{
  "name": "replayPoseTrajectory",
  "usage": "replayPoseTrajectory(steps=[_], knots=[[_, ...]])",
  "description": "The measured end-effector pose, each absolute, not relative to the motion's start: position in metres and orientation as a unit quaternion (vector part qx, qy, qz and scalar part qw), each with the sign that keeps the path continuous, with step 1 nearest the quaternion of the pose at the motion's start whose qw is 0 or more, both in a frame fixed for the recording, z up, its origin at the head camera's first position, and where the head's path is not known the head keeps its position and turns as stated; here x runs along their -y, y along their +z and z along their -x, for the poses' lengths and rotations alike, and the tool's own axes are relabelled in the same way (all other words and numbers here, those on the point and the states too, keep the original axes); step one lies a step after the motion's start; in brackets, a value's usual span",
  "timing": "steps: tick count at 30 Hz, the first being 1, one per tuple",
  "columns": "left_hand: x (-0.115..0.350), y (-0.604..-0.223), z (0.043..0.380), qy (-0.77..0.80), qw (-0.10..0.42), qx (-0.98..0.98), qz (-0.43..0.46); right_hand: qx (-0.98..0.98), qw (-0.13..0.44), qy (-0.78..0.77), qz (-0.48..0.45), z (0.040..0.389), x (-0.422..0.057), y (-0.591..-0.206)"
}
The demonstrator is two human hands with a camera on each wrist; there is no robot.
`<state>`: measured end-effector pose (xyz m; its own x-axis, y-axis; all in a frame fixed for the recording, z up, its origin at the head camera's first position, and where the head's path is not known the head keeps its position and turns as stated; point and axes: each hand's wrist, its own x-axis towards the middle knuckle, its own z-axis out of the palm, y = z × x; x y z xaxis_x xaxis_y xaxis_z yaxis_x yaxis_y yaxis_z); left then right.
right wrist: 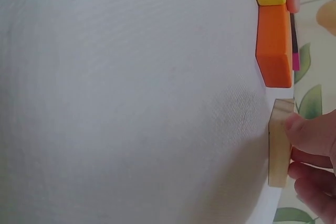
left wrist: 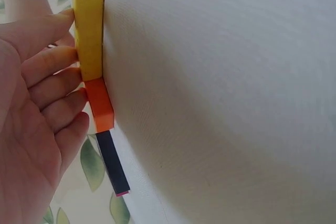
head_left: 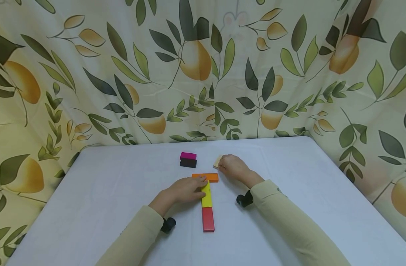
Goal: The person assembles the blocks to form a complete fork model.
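On the white table, a red block (head_left: 208,219), a yellow block (head_left: 207,199) and a crosswise orange block (head_left: 212,177) meet end to end in a T. My left hand (head_left: 187,189) rests its fingertips on the yellow and orange blocks; in the left wrist view its fingers lie fairly straight along the yellow block (left wrist: 90,30) and reach the orange one (left wrist: 100,106). My right hand (head_left: 235,167) pinches a plain wooden block (right wrist: 281,145) between thumb and fingers. That block sits just to the right of and beyond the orange block (right wrist: 274,45), with a small gap between them.
Behind the orange block, a black block (head_left: 188,163) and a magenta block (head_left: 188,156) lie against each other. A leaf-and-fruit patterned curtain (head_left: 129,92) borders the far edge and both sides of the table (head_left: 89,177). Each wrist carries a small black camera (head_left: 244,198).
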<state>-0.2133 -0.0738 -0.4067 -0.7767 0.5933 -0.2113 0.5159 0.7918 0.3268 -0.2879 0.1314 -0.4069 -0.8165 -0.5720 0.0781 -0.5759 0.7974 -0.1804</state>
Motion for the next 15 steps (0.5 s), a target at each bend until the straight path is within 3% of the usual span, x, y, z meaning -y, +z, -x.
replayPoseTrajectory(steps=[15], knots=[[0.0743, -0.4075, 0.2144, 0.124, 0.154, -0.933, -0.301, 0.933, 0.015, 0.105, -0.345, 0.2906, -0.1363, -0.4100]])
